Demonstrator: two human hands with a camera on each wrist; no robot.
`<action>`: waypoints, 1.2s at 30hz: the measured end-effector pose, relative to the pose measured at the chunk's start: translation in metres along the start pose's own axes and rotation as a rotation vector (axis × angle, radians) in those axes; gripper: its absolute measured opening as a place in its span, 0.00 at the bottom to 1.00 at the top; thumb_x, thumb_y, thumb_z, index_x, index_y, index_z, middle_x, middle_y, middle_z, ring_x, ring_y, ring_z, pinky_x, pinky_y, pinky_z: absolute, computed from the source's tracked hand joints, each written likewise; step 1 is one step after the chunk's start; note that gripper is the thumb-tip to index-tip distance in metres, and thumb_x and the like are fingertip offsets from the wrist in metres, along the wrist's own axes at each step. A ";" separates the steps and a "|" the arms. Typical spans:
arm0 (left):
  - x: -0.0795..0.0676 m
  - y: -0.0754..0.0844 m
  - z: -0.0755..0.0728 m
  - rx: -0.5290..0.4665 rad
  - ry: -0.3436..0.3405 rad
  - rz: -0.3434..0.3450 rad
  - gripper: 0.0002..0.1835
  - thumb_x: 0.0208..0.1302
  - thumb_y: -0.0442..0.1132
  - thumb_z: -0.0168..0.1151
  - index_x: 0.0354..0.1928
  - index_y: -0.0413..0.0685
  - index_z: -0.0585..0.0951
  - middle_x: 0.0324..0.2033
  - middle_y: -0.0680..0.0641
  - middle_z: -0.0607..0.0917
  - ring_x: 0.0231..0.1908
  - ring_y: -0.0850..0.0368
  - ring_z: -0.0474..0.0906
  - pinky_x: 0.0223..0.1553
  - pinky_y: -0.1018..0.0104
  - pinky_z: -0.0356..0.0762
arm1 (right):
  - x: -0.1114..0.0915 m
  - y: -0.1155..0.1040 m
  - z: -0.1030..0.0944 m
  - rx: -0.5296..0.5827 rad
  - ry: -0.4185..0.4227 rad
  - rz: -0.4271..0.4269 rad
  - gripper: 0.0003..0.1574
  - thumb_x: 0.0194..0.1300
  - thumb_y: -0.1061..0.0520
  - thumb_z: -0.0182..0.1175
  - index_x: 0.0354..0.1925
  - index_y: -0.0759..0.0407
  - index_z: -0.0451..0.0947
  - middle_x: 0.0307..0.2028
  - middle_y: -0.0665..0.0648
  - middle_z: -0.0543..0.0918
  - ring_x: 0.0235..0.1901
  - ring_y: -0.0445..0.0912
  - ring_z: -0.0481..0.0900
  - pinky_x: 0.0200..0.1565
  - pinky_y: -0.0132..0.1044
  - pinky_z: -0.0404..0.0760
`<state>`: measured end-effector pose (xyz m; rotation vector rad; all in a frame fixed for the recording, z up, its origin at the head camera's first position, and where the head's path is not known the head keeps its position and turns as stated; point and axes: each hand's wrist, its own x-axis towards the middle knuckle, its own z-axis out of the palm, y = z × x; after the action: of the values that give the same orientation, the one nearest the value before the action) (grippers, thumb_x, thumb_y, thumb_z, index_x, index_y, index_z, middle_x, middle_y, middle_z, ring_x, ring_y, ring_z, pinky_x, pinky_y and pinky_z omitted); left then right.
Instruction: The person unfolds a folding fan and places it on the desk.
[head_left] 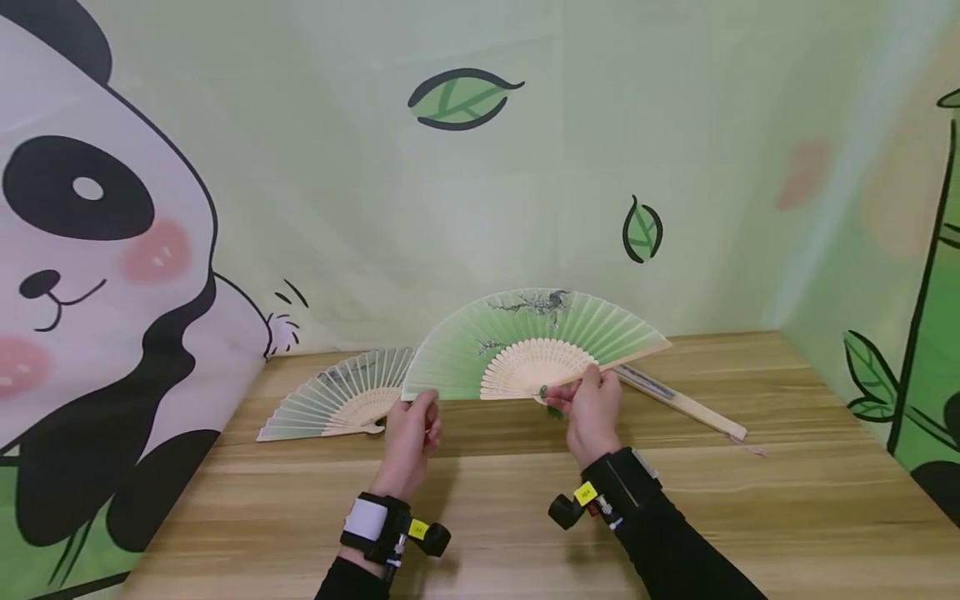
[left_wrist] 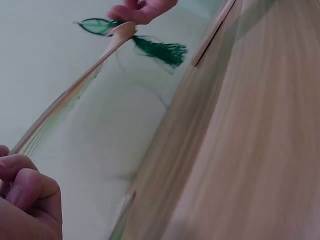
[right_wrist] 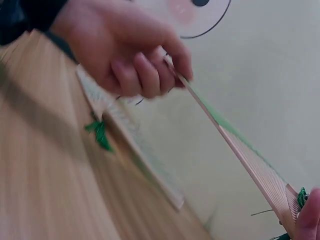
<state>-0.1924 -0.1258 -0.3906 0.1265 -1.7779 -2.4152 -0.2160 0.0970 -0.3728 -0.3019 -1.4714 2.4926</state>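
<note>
The left hand (head_left: 414, 429) grips the left end of the green fan (head_left: 536, 342) between thumb and curled fingers. The right hand (head_left: 594, 408) pinches the same fan near its pivot, fingers bent. The green fan is spread, spanning the gap between both hands and rising beyond them, clear of the table (head_left: 495, 517). A green tassel (left_wrist: 161, 52) hangs at the pivot, just beside the right hand. A second spread fan (head_left: 345, 400) lies left of the left hand; a folded fan (head_left: 686, 404) lies right of the right hand.
</note>
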 end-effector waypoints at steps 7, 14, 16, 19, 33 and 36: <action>-0.007 -0.014 -0.038 0.289 0.001 -0.105 0.10 0.69 0.38 0.56 0.30 0.42 0.70 0.20 0.52 0.69 0.17 0.64 0.59 0.16 0.74 0.54 | 0.023 0.017 -0.018 -0.151 -0.032 0.083 0.13 0.82 0.54 0.33 0.40 0.61 0.55 0.24 0.58 0.67 0.19 0.45 0.78 0.25 0.34 0.80; -0.023 -0.022 -0.056 0.629 -0.172 -0.154 0.12 0.67 0.41 0.60 0.31 0.38 0.77 0.22 0.51 0.76 0.18 0.63 0.63 0.17 0.73 0.57 | 0.027 0.028 -0.032 -0.268 -0.038 0.187 0.11 0.81 0.56 0.33 0.46 0.64 0.56 0.34 0.65 0.70 0.19 0.44 0.77 0.24 0.33 0.80; -0.028 -0.022 -0.060 0.647 -0.212 -0.175 0.12 0.68 0.42 0.60 0.31 0.40 0.76 0.23 0.50 0.77 0.17 0.63 0.63 0.17 0.73 0.58 | 0.024 0.030 -0.034 -0.274 -0.041 0.207 0.11 0.81 0.56 0.33 0.46 0.65 0.56 0.34 0.65 0.71 0.19 0.45 0.77 0.24 0.33 0.80; -0.035 -0.020 -0.063 0.671 -0.260 -0.199 0.12 0.69 0.43 0.60 0.31 0.42 0.77 0.23 0.50 0.78 0.18 0.63 0.65 0.18 0.73 0.59 | 0.020 0.032 -0.036 -0.269 -0.051 0.225 0.11 0.81 0.56 0.33 0.47 0.65 0.55 0.35 0.65 0.70 0.19 0.45 0.77 0.25 0.33 0.80; -0.048 -0.014 -0.075 0.708 -0.331 -0.247 0.12 0.71 0.43 0.59 0.30 0.43 0.76 0.25 0.50 0.80 0.18 0.64 0.65 0.20 0.73 0.60 | 0.006 0.035 -0.041 -0.225 -0.063 0.317 0.15 0.81 0.57 0.33 0.55 0.68 0.56 0.34 0.64 0.72 0.22 0.44 0.78 0.28 0.32 0.80; -0.049 -0.015 -0.076 0.716 -0.330 -0.261 0.12 0.70 0.43 0.59 0.30 0.43 0.76 0.26 0.50 0.80 0.19 0.64 0.66 0.20 0.74 0.61 | 0.005 0.037 -0.042 -0.226 -0.057 0.338 0.17 0.80 0.59 0.34 0.58 0.70 0.56 0.34 0.64 0.73 0.22 0.43 0.78 0.28 0.32 0.80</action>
<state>-0.1338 -0.1851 -0.4283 0.0317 -2.8687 -1.8918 -0.2123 0.1158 -0.4255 -0.5666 -1.8665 2.6027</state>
